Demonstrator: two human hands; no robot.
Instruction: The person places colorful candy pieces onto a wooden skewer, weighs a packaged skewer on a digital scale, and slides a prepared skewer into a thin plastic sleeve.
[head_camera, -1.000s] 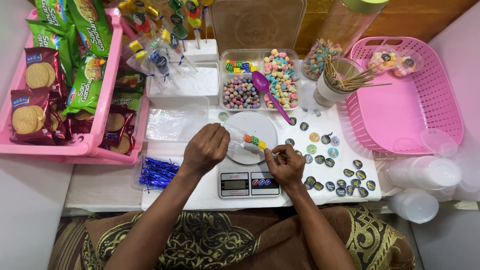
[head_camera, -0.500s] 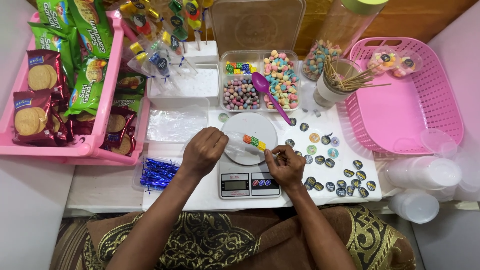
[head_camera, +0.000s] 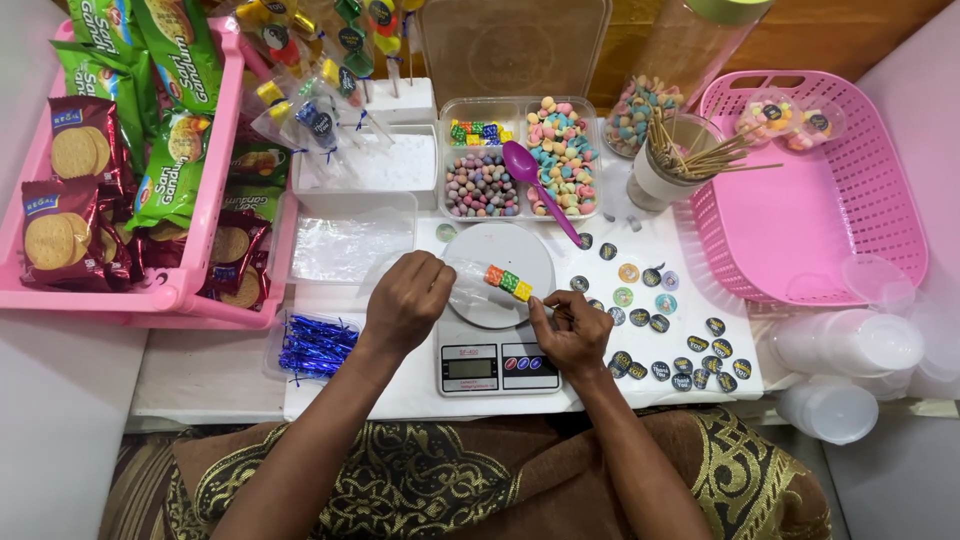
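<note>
candy skewer (head_camera: 508, 282) between both hands' grips

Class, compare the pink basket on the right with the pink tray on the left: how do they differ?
The pink basket has slotted, perforated walls; the pink tray has solid walls. The basket is nearly bare, holding only a few small clear candy cups in its far corner, while the tray is packed with biscuit packets and green snack packs. Both are pink plastic.
</note>
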